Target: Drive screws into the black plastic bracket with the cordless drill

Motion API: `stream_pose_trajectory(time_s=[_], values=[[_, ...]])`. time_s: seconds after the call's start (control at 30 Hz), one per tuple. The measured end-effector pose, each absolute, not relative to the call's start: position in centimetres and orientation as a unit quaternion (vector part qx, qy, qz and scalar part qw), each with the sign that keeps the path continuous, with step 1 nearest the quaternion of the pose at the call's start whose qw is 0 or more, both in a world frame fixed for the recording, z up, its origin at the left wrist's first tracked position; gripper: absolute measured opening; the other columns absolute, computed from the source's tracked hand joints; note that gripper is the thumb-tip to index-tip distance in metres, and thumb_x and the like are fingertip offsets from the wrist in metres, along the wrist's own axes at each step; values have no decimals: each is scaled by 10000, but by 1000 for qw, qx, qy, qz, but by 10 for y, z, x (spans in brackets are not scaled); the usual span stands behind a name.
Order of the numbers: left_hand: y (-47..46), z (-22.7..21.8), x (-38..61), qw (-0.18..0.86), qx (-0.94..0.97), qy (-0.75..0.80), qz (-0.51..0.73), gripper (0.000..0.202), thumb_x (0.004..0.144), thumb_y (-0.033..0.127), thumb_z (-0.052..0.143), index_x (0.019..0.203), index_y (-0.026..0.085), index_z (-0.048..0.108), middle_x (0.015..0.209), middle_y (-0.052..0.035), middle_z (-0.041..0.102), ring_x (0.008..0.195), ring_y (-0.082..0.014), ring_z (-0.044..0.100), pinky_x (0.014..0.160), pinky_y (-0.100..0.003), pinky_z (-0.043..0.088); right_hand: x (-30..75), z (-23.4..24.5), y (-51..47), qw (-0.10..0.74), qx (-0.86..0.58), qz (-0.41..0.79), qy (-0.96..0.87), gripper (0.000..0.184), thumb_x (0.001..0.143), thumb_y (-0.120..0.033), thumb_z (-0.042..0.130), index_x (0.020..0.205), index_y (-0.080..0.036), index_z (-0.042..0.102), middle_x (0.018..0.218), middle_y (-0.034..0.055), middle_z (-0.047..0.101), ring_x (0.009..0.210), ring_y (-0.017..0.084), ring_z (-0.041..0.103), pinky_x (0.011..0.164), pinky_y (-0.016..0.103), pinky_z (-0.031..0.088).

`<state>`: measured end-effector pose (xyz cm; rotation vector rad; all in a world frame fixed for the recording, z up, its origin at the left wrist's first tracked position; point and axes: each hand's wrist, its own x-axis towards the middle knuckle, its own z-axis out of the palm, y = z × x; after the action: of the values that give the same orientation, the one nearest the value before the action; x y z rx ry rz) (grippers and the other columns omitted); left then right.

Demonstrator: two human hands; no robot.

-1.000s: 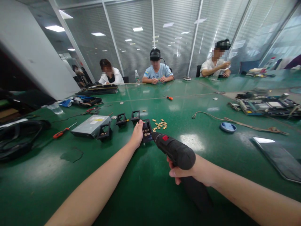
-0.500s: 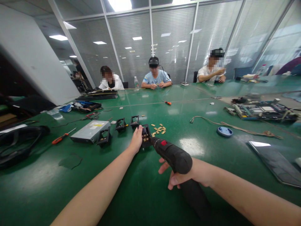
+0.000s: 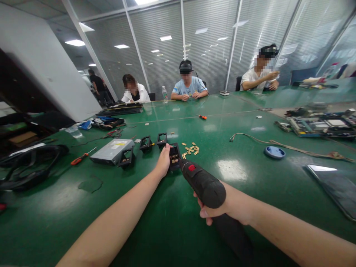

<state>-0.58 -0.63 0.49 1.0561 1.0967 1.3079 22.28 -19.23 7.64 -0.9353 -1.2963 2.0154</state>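
Observation:
My left hand (image 3: 163,160) grips the left side of a small black plastic housing (image 3: 175,164) with brass pieces inside. In my right hand (image 3: 207,211) is a black power screwdriver (image 3: 205,182) with a red switch; my fingers wrap its handle. The tool's nose reaches the housing's right side, and I cannot tell whether its tip touches. Small brass plates (image 3: 191,149) lie scattered just beyond the housing. Three similar black housings stand to the left: one (image 3: 161,139) behind my left hand, another (image 3: 145,144) beside it, and a third (image 3: 127,157) by the silver drive.
A silver disc drive (image 3: 111,151) and an orange screwdriver (image 3: 80,158) lie left. To the right are a blue round lid (image 3: 274,152), a cable (image 3: 264,141), a phone-like slab (image 3: 332,185) and circuit boards (image 3: 324,122). Several people sit across the green table (image 3: 155,230).
The fingers of my right hand have closed round the power screwdriver's handle. The view has turned slightly left, so most things sit further right. My left hand keeps hold of the housing.

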Motion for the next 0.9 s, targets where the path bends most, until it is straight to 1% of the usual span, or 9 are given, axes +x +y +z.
stream_pose_trajectory(time_s=[0.17, 0.33, 0.6, 0.9], values=[[-9, 10, -6, 534, 447, 462, 549, 608, 851, 815, 618, 1031, 234, 607, 829, -14, 711, 702, -181, 704, 665, -309, 591, 220, 79, -191, 280, -336, 748, -500, 380, 606, -215, 965, 798, -152, 643, 690, -31, 697, 561, 147, 705, 538, 227, 531], [-9, 13, -5, 542, 446, 466, 539, 601, 864, 820, 591, 1033, 244, 584, 818, -9, 706, 690, -185, 707, 673, -324, 599, 220, 81, -190, 276, -337, 743, -508, 363, 594, -236, 969, 734, -134, 650, 643, -15, 697, 553, 145, 703, 514, 205, 512], [-9, 11, -4, 550, 445, 457, 539, 592, 864, 812, 599, 1034, 245, 569, 798, -1, 689, 662, -187, 698, 639, -323, 588, 223, 78, -190, 284, -326, 751, -500, 400, 617, -231, 991, 788, -143, 640, 691, -33, 687, 564, 140, 711, 538, 214, 541], [-6, 7, -3, 544, 454, 448, 545, 591, 867, 810, 599, 1022, 241, 576, 794, -5, 695, 669, -187, 703, 644, -319, 593, 222, 79, -192, 287, -334, 746, -499, 382, 627, -217, 963, 813, -147, 637, 709, -40, 670, 562, 138, 707, 527, 208, 518]])
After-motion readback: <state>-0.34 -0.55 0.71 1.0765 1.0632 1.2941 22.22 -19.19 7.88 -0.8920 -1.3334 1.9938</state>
